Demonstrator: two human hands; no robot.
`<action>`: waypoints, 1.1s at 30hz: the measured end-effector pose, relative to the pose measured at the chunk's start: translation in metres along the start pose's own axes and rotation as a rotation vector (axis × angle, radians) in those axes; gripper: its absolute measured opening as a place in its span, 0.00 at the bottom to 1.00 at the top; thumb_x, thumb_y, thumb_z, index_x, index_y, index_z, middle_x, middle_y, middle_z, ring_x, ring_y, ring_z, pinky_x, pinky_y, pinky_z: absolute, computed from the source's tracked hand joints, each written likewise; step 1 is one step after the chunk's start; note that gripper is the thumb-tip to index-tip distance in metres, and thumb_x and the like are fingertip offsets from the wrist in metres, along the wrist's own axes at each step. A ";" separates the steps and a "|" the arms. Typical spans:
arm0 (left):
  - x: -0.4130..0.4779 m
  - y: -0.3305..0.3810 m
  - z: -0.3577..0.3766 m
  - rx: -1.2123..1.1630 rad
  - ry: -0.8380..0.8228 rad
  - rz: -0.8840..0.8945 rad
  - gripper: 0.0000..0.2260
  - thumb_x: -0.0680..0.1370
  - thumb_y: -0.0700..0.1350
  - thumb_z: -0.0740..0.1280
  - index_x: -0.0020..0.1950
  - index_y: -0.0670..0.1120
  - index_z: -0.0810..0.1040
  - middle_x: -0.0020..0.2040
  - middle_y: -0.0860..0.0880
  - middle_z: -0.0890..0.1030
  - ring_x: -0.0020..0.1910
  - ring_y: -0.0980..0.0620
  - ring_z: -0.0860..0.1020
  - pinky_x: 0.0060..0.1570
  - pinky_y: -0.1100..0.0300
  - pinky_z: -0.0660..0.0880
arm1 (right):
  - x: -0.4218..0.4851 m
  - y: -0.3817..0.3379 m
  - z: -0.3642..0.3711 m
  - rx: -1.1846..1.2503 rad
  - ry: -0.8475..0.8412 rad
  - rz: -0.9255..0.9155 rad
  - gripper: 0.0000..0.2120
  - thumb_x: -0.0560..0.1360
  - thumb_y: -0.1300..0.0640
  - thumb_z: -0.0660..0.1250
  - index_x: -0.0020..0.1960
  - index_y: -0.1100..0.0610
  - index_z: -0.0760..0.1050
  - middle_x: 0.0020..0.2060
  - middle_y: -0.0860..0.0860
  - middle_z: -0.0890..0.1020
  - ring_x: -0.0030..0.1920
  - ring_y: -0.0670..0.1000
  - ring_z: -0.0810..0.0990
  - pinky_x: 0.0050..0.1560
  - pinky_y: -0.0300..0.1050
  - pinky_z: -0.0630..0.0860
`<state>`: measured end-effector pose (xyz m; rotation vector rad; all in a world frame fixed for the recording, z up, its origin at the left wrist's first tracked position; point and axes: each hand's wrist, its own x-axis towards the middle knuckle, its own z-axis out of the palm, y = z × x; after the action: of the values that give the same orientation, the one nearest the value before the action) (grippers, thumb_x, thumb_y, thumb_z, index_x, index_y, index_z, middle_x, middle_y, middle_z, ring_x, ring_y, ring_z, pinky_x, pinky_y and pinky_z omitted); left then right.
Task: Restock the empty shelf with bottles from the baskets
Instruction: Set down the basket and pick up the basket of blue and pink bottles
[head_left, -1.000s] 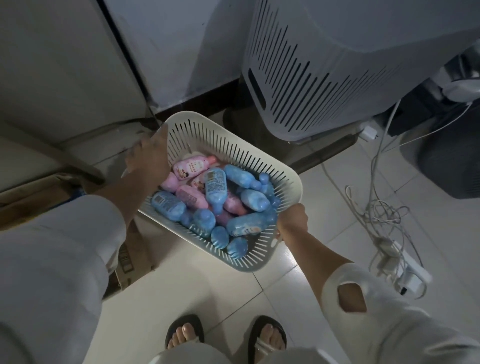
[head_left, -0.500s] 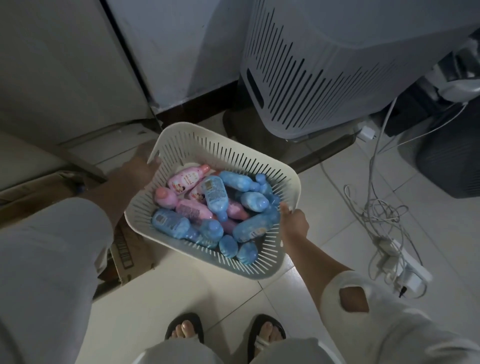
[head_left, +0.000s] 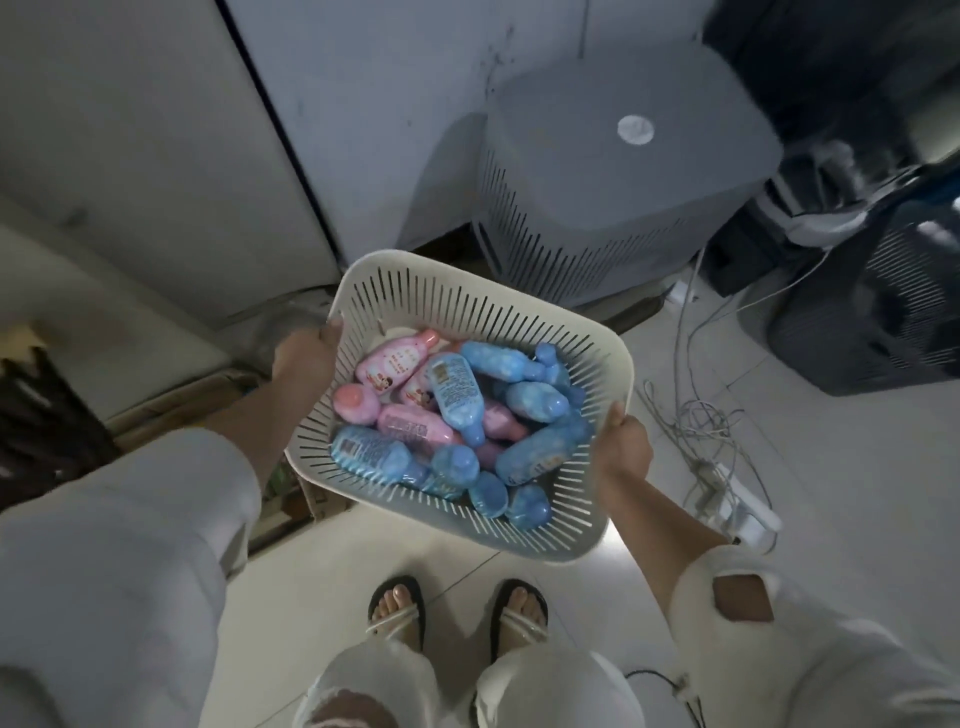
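A white slotted plastic basket (head_left: 431, 291) is held up in front of me, above the floor. It is filled with several small blue bottles (head_left: 535, 400) and pink bottles (head_left: 397, 361) lying in a heap. My left hand (head_left: 306, 358) grips the basket's left rim, thumb over the edge. My right hand (head_left: 626, 444) grips the right rim. No shelf is in view.
A grey slotted appliance (head_left: 613, 197) stands behind the basket. White cables and a power strip (head_left: 727, 499) lie on the tiled floor at right, next to a dark slotted bin (head_left: 883, 312). A cardboard box (head_left: 291, 493) sits low left. My sandalled feet (head_left: 457, 618) are below.
The basket has been lifted higher with both hands still on its rims. My view has pulled back, so the grey appliance's top now shows.
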<state>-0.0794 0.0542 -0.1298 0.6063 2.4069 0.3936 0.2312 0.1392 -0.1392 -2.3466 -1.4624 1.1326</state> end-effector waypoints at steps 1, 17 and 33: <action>-0.012 0.010 -0.017 0.005 0.010 0.001 0.30 0.82 0.57 0.48 0.60 0.34 0.76 0.59 0.30 0.76 0.60 0.34 0.74 0.60 0.49 0.68 | -0.011 -0.010 -0.018 0.012 0.004 -0.010 0.25 0.83 0.46 0.46 0.57 0.64 0.73 0.48 0.58 0.76 0.49 0.57 0.75 0.49 0.45 0.68; -0.226 0.217 -0.188 -0.164 -0.067 0.189 0.33 0.78 0.62 0.50 0.55 0.33 0.76 0.54 0.30 0.78 0.54 0.32 0.77 0.56 0.40 0.75 | -0.152 -0.064 -0.344 0.275 0.235 0.014 0.26 0.81 0.45 0.52 0.51 0.65 0.78 0.43 0.60 0.80 0.45 0.58 0.78 0.44 0.44 0.68; -0.442 0.442 -0.012 0.132 -0.410 0.672 0.30 0.79 0.60 0.50 0.55 0.35 0.77 0.54 0.35 0.80 0.54 0.35 0.77 0.59 0.47 0.72 | -0.198 0.155 -0.558 0.510 0.682 0.523 0.26 0.81 0.46 0.53 0.56 0.67 0.77 0.54 0.66 0.79 0.55 0.64 0.77 0.55 0.50 0.72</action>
<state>0.3678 0.2034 0.2810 1.4123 1.7987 0.3385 0.6657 0.0356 0.2798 -2.3995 -0.3005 0.5620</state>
